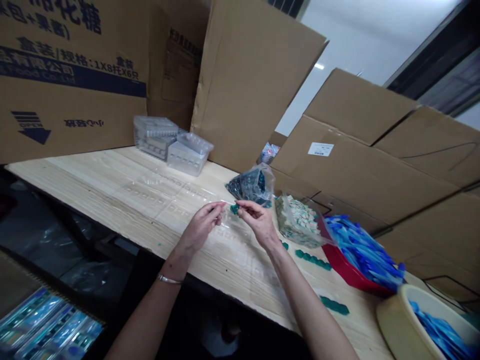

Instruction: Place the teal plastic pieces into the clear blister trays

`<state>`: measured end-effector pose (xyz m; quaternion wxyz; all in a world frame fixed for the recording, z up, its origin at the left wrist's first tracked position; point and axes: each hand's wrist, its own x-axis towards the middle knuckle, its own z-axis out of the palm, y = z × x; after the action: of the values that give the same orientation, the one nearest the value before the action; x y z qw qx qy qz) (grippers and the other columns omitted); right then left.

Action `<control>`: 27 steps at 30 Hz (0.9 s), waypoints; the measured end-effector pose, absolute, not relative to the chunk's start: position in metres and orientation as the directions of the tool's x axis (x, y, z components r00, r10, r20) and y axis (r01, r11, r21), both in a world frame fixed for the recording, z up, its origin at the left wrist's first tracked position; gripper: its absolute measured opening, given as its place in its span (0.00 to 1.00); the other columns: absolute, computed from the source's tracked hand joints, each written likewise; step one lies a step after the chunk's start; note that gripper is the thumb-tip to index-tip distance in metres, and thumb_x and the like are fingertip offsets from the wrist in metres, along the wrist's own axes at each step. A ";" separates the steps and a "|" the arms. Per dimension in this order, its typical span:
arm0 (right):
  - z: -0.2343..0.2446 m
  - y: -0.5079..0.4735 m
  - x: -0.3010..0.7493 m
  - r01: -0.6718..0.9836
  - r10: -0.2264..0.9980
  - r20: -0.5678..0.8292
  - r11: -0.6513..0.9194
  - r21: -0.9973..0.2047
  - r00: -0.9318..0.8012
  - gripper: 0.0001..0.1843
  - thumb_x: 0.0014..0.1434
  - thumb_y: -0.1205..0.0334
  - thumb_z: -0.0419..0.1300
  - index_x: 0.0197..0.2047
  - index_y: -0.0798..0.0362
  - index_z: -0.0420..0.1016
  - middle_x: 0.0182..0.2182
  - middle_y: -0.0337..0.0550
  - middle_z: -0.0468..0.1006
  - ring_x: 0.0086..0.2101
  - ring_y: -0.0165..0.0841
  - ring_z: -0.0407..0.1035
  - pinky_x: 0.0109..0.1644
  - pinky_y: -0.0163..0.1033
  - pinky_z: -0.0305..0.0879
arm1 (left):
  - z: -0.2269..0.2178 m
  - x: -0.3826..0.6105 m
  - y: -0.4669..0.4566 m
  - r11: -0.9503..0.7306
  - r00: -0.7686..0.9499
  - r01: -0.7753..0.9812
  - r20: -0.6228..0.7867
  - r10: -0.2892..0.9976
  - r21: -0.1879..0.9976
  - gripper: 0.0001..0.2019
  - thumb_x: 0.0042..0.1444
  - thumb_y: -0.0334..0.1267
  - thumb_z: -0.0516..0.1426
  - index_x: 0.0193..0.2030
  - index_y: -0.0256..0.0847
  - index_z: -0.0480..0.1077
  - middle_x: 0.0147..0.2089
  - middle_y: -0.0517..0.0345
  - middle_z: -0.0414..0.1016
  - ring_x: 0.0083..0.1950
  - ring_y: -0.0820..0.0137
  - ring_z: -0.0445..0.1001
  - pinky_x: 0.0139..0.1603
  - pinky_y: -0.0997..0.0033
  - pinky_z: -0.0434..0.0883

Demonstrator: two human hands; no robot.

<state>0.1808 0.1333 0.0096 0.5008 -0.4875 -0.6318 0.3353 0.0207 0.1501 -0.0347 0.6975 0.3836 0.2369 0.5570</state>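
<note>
My right hand (256,220) pinches a small teal tile (234,209) between thumb and fingertips, just above a clear plastic tray (176,200) lying flat on the wooden table (112,185). My left hand (202,227) faces it, fingers curled, tips pinching the edge of the clear plastic beside the tile. A bag of dark teal tiles (252,186) lies just behind my hands. Next to it sits a bag of pale tiles (298,220).
Rows of teal tiles (313,260) lie on the table right of my arm. A red tray of blue pieces (360,255) and a cream bowl (405,325) stand at the right. Clear plastic boxes (170,142) sit at the back. Cardboard boxes (360,165) ring the table.
</note>
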 end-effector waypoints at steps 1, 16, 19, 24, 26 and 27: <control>0.010 0.133 0.181 0.247 0.959 0.277 0.281 -0.927 -0.052 0.15 0.48 0.59 0.64 0.41 0.51 0.77 0.33 0.41 0.76 0.34 0.31 0.69 0.41 0.38 0.66 | -0.033 0.021 0.148 0.130 0.328 -0.599 0.094 0.940 0.790 0.13 0.51 0.40 0.59 0.42 0.37 0.73 0.38 0.55 0.70 0.33 0.78 0.66 0.33 0.80 0.65; -0.003 0.129 0.165 -0.184 0.985 0.167 0.172 -0.968 0.041 0.15 0.40 0.64 0.70 0.34 0.52 0.74 0.30 0.37 0.75 0.27 0.25 0.67 0.33 0.32 0.66 | -0.039 0.029 0.148 0.353 0.490 -0.709 0.066 0.869 0.610 0.09 0.47 0.36 0.63 0.33 0.33 0.71 0.31 0.59 0.65 0.26 0.82 0.57 0.24 0.81 0.55; -0.003 0.129 0.165 -0.237 0.990 0.134 0.139 -0.962 0.036 0.16 0.42 0.63 0.69 0.35 0.52 0.72 0.29 0.36 0.75 0.26 0.25 0.67 0.32 0.31 0.65 | -0.040 0.032 0.147 0.374 0.496 -0.727 0.065 0.866 0.576 0.07 0.47 0.35 0.62 0.32 0.33 0.71 0.30 0.59 0.64 0.27 0.82 0.57 0.24 0.81 0.55; 0.000 0.126 0.163 -0.258 0.998 0.019 0.032 -0.966 0.054 0.17 0.40 0.62 0.70 0.34 0.53 0.71 0.25 0.34 0.74 0.23 0.24 0.67 0.29 0.30 0.64 | -0.040 0.037 0.145 0.389 0.474 -0.764 0.038 0.880 0.514 0.07 0.47 0.33 0.62 0.32 0.33 0.70 0.30 0.60 0.62 0.27 0.82 0.57 0.23 0.81 0.55; 0.000 0.124 0.162 -0.258 0.996 -0.013 0.009 -0.966 0.083 0.17 0.39 0.62 0.71 0.33 0.54 0.71 0.24 0.34 0.74 0.23 0.24 0.67 0.29 0.30 0.65 | -0.039 0.038 0.144 0.387 0.462 -0.772 0.026 0.886 0.504 0.07 0.47 0.32 0.62 0.32 0.33 0.70 0.30 0.60 0.62 0.27 0.82 0.57 0.23 0.82 0.55; 0.000 0.123 0.161 -0.259 0.995 -0.021 0.005 -0.966 0.098 0.18 0.38 0.62 0.71 0.33 0.54 0.71 0.24 0.34 0.74 0.23 0.24 0.67 0.29 0.30 0.65 | -0.039 0.038 0.143 0.383 0.455 -0.775 0.023 0.890 0.503 0.07 0.47 0.32 0.62 0.32 0.33 0.70 0.30 0.60 0.62 0.26 0.82 0.57 0.22 0.82 0.55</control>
<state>0.1610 0.1234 0.0000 0.5834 -0.4567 -0.4029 0.5375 0.0385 0.1428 -0.0387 0.8219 0.2280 0.1265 0.5064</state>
